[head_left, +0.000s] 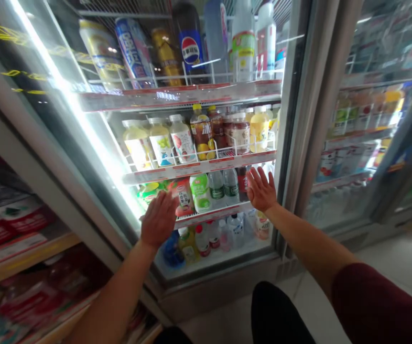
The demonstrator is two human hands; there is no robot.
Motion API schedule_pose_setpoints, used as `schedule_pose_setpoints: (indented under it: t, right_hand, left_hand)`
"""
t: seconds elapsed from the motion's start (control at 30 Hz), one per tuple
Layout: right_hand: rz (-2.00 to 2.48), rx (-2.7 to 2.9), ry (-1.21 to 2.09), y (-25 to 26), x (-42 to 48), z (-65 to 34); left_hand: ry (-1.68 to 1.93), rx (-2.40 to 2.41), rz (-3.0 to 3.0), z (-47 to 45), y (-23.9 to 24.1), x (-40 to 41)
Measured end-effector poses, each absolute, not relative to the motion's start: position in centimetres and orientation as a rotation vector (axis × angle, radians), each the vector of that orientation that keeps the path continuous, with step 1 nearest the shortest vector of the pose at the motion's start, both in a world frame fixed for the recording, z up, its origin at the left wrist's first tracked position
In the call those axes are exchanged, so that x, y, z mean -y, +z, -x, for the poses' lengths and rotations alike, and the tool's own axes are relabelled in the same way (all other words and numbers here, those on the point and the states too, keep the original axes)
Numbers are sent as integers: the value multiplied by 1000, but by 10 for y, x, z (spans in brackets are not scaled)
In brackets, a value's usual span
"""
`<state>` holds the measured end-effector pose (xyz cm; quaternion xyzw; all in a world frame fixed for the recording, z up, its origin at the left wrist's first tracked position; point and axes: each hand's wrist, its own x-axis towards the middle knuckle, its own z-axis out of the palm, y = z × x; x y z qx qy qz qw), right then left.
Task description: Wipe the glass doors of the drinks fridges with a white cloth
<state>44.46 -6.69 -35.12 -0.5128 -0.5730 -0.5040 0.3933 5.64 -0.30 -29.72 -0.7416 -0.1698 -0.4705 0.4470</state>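
Note:
My left hand (pixel 159 217) is held up flat, palm away from me, before the lower left of a glass-fronted drinks fridge (pixel 223 282). To the right, my right hand (pixel 261 188) is raised with its fingers spread, near the right side of the glass. Neither holds anything; whether they touch the glass I cannot tell. Behind them stand a green-labelled white bottle (pixel 200 192), clear water bottles (pixel 231 185) and a red carton (pixel 183 198). Higher up are a brown iced tea bottle (pixel 202 131) and a dark cola bottle (pixel 190 45).
A metal door frame (pixel 320 95) separates this fridge from another glass-doored fridge (pixel 356 134) on the right. Shelves with red packages (pixel 19 217) stand at the left. Below, my dark-clad knee (pixel 274 310) shows above the pale floor (pixel 399 267).

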Motion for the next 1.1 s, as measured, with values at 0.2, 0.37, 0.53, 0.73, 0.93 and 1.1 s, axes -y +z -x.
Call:
schedule_pose_setpoints:
  t: [0.2,0.37,0.53,0.73,0.93,1.1]
  right_hand:
    - [1331,1464,-1242,-353,66,-446]
    - [1332,1459,-1237,-353,65,-446]
    - [1323,1455,-1255,-353,65,-445]
    - [1336,1456,-1245,-353,66,-446]
    - [1316,1447,-1281,-352,67,-445]
    - [1281,1435,-1300,-350,67,-443]
  left_hand:
    - [-1296,553,1742,-21,-272,-10]
    - [-1383,659,1698,-18,-300,-10]
    - [-1288,633,1786,-9,-319,-8]
    - [-1508,721,1673,-5,-295,-15]
    - [-1427,761,1732,-7,-334,-2]
    - [-1424,764,1682,7,-292,-13]
